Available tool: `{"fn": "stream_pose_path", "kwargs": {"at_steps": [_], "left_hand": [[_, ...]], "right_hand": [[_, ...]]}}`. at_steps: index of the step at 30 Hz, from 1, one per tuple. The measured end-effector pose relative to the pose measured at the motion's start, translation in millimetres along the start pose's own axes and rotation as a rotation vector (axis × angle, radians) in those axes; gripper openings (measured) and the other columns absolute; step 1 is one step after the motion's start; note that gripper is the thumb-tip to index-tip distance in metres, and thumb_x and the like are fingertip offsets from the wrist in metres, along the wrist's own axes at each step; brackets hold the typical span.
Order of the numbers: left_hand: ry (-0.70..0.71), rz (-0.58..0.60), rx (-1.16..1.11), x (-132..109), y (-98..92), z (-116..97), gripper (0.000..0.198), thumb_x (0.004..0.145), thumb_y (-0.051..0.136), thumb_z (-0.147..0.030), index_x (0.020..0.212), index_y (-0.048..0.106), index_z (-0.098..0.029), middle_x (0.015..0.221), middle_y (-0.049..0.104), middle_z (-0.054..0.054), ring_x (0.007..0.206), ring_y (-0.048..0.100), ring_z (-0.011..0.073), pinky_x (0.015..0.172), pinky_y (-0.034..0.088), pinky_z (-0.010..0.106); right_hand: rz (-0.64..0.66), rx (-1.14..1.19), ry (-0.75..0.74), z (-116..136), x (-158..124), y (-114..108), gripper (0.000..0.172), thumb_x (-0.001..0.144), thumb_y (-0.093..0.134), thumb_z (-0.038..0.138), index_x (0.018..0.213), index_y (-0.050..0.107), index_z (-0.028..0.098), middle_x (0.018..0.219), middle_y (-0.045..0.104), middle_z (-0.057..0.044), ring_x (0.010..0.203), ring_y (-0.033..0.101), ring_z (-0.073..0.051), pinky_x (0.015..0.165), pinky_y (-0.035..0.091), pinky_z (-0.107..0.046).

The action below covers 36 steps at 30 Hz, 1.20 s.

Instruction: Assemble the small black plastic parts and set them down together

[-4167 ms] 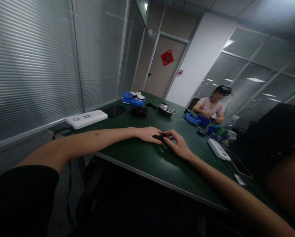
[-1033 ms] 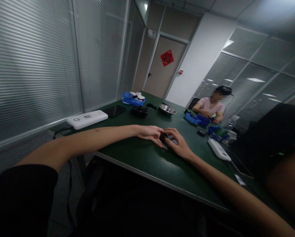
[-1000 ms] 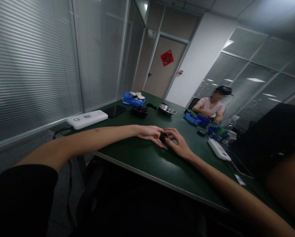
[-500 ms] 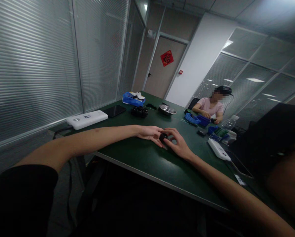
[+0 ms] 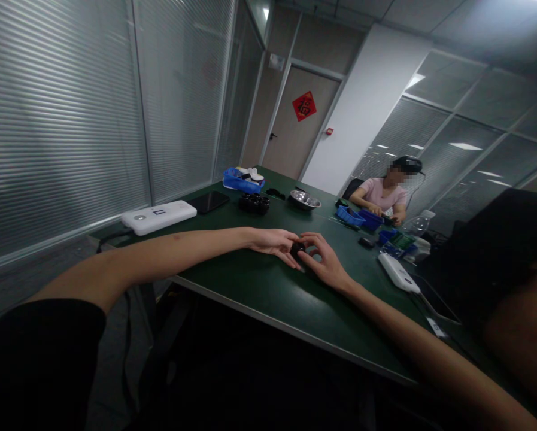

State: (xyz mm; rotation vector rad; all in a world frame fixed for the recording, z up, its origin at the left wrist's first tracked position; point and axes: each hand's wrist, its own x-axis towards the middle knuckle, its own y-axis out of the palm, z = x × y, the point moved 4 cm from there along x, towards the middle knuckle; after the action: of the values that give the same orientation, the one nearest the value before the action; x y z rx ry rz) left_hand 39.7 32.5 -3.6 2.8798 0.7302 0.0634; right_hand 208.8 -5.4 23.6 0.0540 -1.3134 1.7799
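A small black round part (image 5: 297,248) is held between my two hands, above the green table (image 5: 259,284) near its front edge. My left hand (image 5: 277,242) grips it from the left side, palm partly turned up. From the right, my right hand (image 5: 322,258) has its thumb and fingers curved round the same part. Its fine details are too small and dark to make out. Beyond my hands lie a cluster of black parts (image 5: 254,203) and a metal bowl (image 5: 305,200) with small things in it.
A blue basket (image 5: 243,181), a black phone (image 5: 211,202) and a white power bank (image 5: 159,218) stand at the left. On the right are blue trays (image 5: 350,215), a plastic bottle (image 5: 403,239) and another white power bank (image 5: 398,272). A person (image 5: 385,194) sits at the far side.
The black part has turned slightly between my fingers. My hands have barely moved. Across the table, the person's hands have shifted a little.
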Motion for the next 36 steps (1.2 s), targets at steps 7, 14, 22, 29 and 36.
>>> {"fn": "stream_pose_path", "kwargs": {"at_steps": [7, 14, 22, 29, 36], "left_hand": [[0.016, 0.002, 0.005, -0.1, -0.7, 0.4, 0.076, 0.067, 0.057, -0.004, 0.140, 0.042, -0.012, 0.120, 0.066, 0.014, 0.101, 0.076, 0.0277, 0.100, 0.056, 0.044], [0.016, 0.004, -0.001, 0.1, -1.5, 1.3, 0.075, 0.068, 0.058, -0.004, 0.141, 0.042, -0.012, 0.120, 0.066, 0.014, 0.100, 0.076, 0.0278, 0.099, 0.056, 0.044], [0.009, -0.002, 0.004, -0.1, -0.2, 0.3, 0.076, 0.067, 0.058, -0.004, 0.141, 0.043, -0.013, 0.120, 0.067, 0.012, 0.102, 0.075, 0.0273, 0.100, 0.056, 0.045], [0.026, 0.028, 0.007, 1.2, -2.6, 1.6, 0.078, 0.067, 0.058, -0.005, 0.142, 0.043, -0.014, 0.122, 0.066, 0.013, 0.101, 0.076, 0.0276, 0.099, 0.056, 0.045], [0.022, 0.013, 0.001, 0.6, -2.5, 1.4, 0.072, 0.069, 0.060, -0.005, 0.139, 0.045, -0.014, 0.120, 0.066, 0.013, 0.102, 0.076, 0.0278, 0.100, 0.056, 0.045]], "right_hand": [[0.040, -0.010, -0.018, 2.4, 0.0, 0.0, 0.029, 0.103, 0.055, 0.039, 0.128, 0.062, 0.027, 0.135, 0.055, -0.011, 0.119, 0.059, -0.028, 0.087, 0.059, -0.043], [0.014, -0.006, -0.003, 0.8, 0.4, 1.1, 0.025, 0.100, 0.061, 0.038, 0.121, 0.064, 0.026, 0.135, 0.055, -0.011, 0.115, 0.061, -0.027, 0.084, 0.060, -0.041], [0.046, -0.030, -0.013, 1.2, -0.3, 1.2, 0.032, 0.101, 0.057, 0.038, 0.131, 0.061, 0.027, 0.137, 0.054, -0.012, 0.116, 0.061, -0.028, 0.086, 0.059, -0.043], [0.030, -0.005, -0.003, 3.2, 0.2, 0.2, 0.025, 0.101, 0.059, 0.039, 0.121, 0.063, 0.026, 0.135, 0.055, -0.011, 0.117, 0.060, -0.027, 0.087, 0.059, -0.042], [0.031, -0.001, -0.002, 3.2, 0.2, 0.3, 0.033, 0.101, 0.058, 0.041, 0.130, 0.060, 0.027, 0.135, 0.055, -0.012, 0.115, 0.061, -0.028, 0.086, 0.060, -0.044]]}}
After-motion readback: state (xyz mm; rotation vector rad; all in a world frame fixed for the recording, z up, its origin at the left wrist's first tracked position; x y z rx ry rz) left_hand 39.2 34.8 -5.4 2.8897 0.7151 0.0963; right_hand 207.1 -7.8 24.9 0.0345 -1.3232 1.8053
